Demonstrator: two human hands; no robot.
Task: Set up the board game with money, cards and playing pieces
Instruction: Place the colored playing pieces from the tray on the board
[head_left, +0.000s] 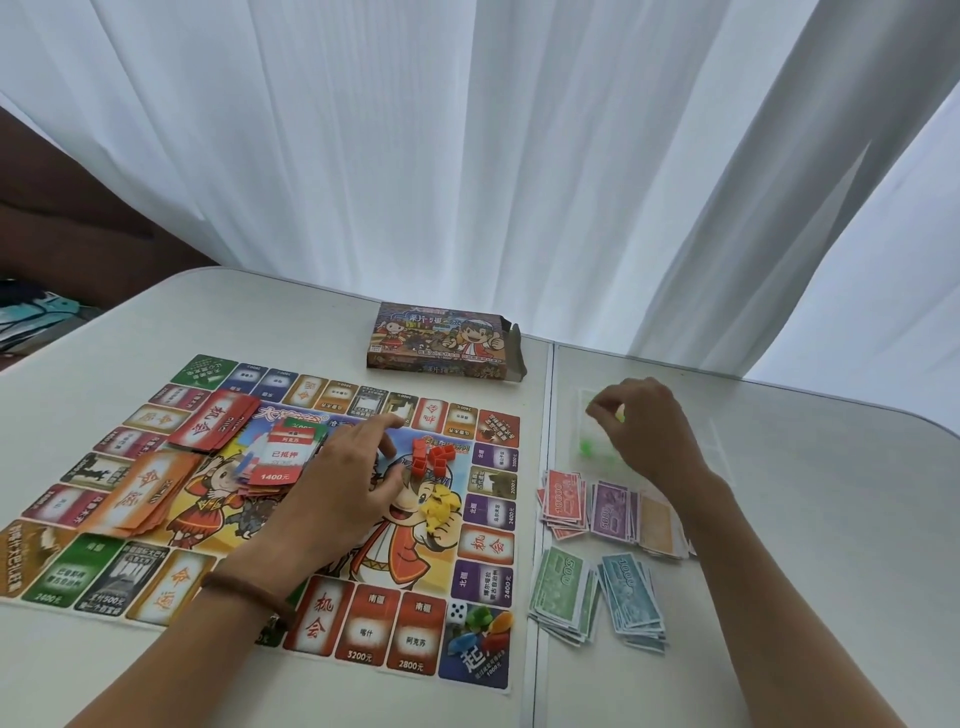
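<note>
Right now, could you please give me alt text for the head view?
A person sets up a board game on a table: the left hand rests on the board by red pieces, the right hand pinches a bag holding green pieces beyond five money piles. Card stacks, a die and tokens lie on it; the box sits behind.

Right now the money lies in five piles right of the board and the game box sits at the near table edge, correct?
Not quite. In the head view the game box lies on the far side, beyond the board, near the curtain. The money does lie in five piles right of the board.
</note>
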